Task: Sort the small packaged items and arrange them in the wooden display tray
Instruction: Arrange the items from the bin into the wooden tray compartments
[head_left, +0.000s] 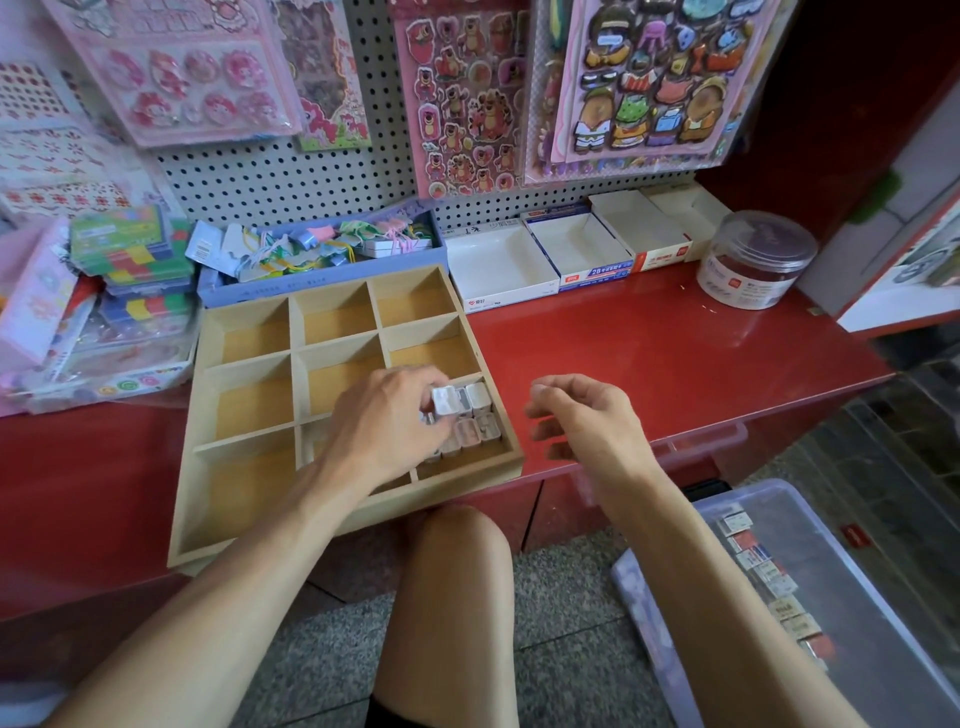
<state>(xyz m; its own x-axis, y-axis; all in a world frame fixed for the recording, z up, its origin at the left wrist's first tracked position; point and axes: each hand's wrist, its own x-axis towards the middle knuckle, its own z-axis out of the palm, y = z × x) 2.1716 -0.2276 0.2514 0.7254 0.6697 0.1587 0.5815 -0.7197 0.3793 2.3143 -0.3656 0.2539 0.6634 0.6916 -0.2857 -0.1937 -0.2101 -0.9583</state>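
Left hand (387, 415) pinches one small packet (445, 401).
It hangs just over the row in the wooden tray (358, 512), right near compartment; right hand (582, 415) loose, holding nothing.

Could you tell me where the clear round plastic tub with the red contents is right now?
In the head view, the clear round tub stands at the far right of the red counter, just right of the row of open white cardboard boxes.
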